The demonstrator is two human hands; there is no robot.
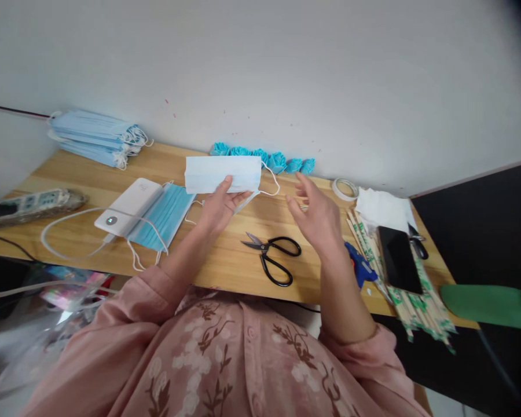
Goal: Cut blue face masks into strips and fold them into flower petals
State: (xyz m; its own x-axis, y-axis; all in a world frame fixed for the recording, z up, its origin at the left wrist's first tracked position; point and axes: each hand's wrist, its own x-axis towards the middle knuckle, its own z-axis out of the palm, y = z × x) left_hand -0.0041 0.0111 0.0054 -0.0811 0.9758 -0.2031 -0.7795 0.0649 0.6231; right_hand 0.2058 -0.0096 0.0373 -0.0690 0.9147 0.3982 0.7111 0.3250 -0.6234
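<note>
A pale blue-white face mask [208, 174] is held up over the table in my left hand [219, 207], thumb on its front face. One ear loop [276, 182] sticks out from the mask's right end, and a strip hangs below it. To the right of that loop is my right hand [316, 215], fingers apart and bent, with no object visible in it. Black-handled scissors [264, 249] lie partly spread on the table between my forearms. Behind the mask, several blue crafted flowers [276, 163] stand in a row along the wall.
At left are a stack of masks [95, 136], a power strip [39, 202], and a white power bank [130, 202] with a cable, on blue masks [167, 214]. At right are a tape roll [345, 189], blue glue gun [361, 266], phone [399, 259] and wrapped sticks [421, 313].
</note>
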